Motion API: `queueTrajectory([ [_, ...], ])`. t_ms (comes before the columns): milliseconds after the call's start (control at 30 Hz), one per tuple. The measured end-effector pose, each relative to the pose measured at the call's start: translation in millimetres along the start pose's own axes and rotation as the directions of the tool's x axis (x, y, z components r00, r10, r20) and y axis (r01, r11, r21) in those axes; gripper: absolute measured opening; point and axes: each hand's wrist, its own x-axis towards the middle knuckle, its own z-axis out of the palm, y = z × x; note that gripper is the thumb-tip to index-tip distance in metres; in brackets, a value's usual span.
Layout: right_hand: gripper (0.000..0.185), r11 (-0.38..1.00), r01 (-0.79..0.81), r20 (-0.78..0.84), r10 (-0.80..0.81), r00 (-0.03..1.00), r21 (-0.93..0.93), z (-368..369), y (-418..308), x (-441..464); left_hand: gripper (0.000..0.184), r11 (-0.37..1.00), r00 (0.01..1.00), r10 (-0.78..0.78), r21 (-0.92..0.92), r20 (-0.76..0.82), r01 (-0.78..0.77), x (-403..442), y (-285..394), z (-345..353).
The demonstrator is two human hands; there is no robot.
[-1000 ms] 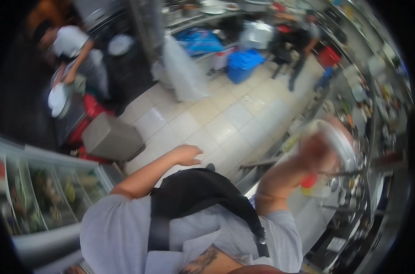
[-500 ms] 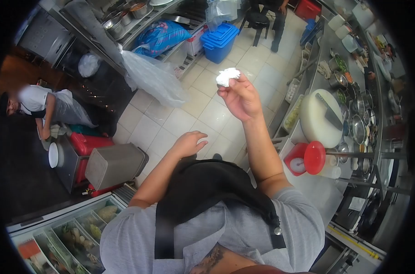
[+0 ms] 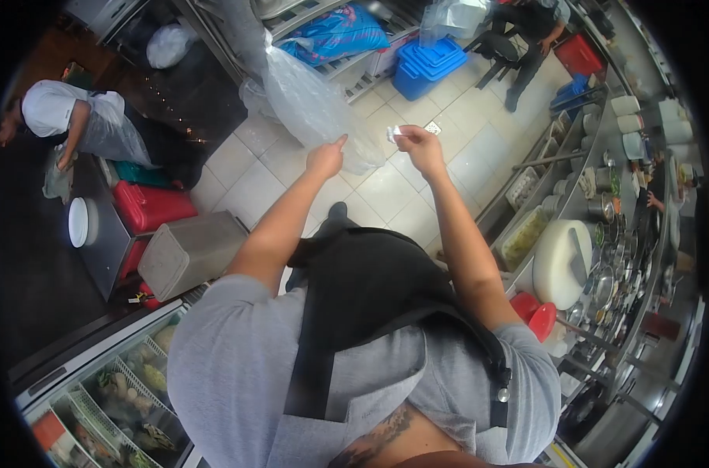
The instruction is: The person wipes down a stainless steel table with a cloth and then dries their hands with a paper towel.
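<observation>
My right hand (image 3: 419,148) is raised in front of me, thumb and fingers pinched on a small crumpled white wad (image 3: 393,134), perhaps paper. Part of the wad is hidden by the fingers. To its left, my left hand (image 3: 325,158) reaches forward with the index finger stretched out and the other fingers partly curled and hidden. Behind that hand hangs a large clear plastic bag (image 3: 303,86); whether the fingers touch it I cannot tell. Nothing shows in the left hand.
A shelf rack with a blue printed sack (image 3: 342,35) and a blue lidded bin (image 3: 426,69) stand ahead. At right a counter carries a round white board (image 3: 556,265) with a cleaver. A grey bin (image 3: 190,253) and a co-worker (image 3: 104,129) are at left. Another person sits at the back.
My left hand has moved forward and up toward the plastic bag. The right hand still holds the white wad, now farther out and looking smaller. My view has shifted.
</observation>
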Motion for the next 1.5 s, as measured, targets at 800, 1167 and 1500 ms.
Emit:
queueTrajectory([
  [800,0.024,0.94,-0.02,0.213,0.098,0.972,-0.341,27.4,98.5,47.6,0.042,0.996,0.987,0.047,-0.085,0.152,-0.034,-2.0,-58.7,-21.9],
  [1167,0.026,0.77,-0.546,-0.375,0.424,0.824,-0.33,-135.5,266.8,-102.5,0.039,0.715,0.659,0.695,-0.179,0.289,-0.676,81.8,123.2,19.1],
  [1500,0.028,0.733,-0.598,-0.38,0.478,0.792,-0.324,-215.4,302.9,-217.6,0.036,0.559,0.376,0.783,-0.295,0.496,-0.775,45.1,332.7,109.0],
])
